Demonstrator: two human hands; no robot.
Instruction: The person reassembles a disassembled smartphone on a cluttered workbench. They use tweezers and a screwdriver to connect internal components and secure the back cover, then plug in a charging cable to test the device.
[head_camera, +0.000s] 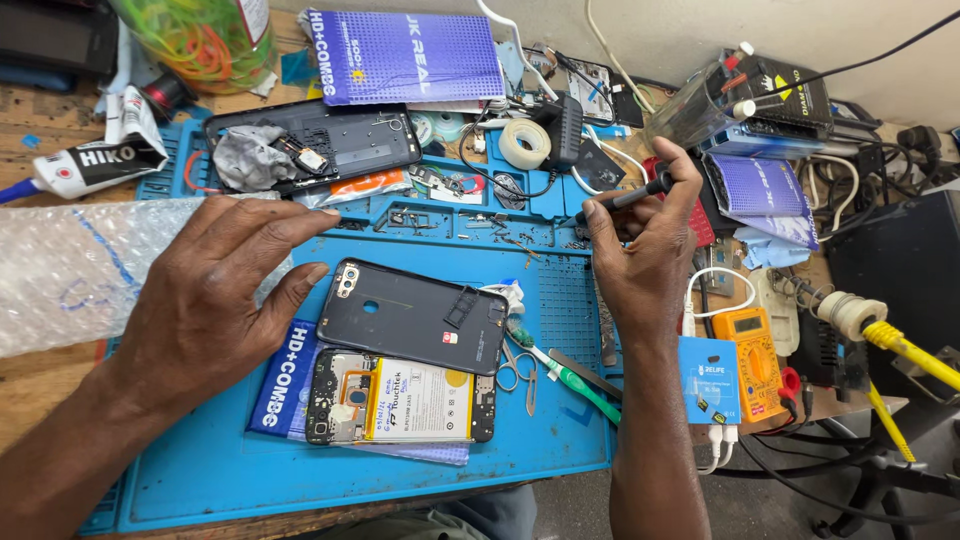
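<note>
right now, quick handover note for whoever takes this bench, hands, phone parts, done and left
Left hand: open, fingertips at the edge of the dark back cover on the blue mat.
Right hand: gripping a black pen-like tool, raised above the mat.
Opened phone lies below the cover, battery exposed; scissors and green-handled tool beside it.
Done: cover off. Left: cover not refitted.

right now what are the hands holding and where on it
The right hand holds a dark slim tool by its shaft, pinched between thumb and fingers. The left hand holds nothing; its fingertips rest by the black phone back cover.
</note>
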